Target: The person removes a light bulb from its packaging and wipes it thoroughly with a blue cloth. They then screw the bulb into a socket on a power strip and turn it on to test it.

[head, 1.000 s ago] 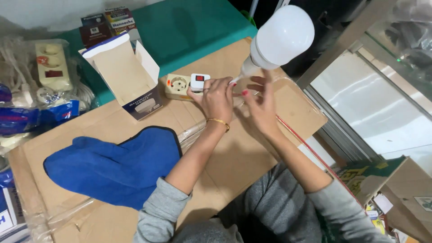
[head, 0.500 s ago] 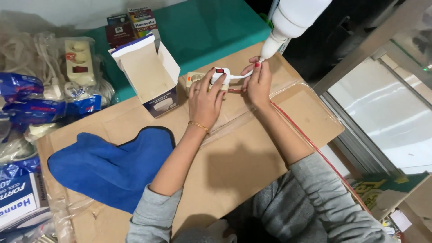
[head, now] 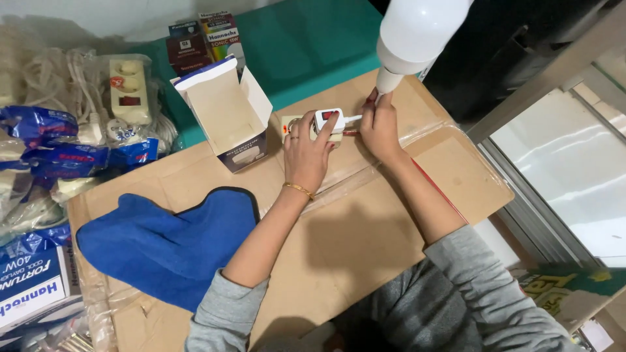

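Open white box (head: 228, 117) left of hands, small dark cartons (head: 202, 39) behind.

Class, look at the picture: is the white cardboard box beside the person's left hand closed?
No. The white cardboard box stands with its flaps folded open, showing its inside, just beside the left hand.

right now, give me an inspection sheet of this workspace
surface: flattened cardboard sheet over a teal table
job's things: large white bulb upright; small white socket adapter with a red switch
clutter: open white box; blue cloth; small boxes; bagged power strips
grippers: left hand rests on the adapter; right hand grips the bulb's base
cables: coiled white cords in bags, far left
surroundings: metal frame and pale panel to the right
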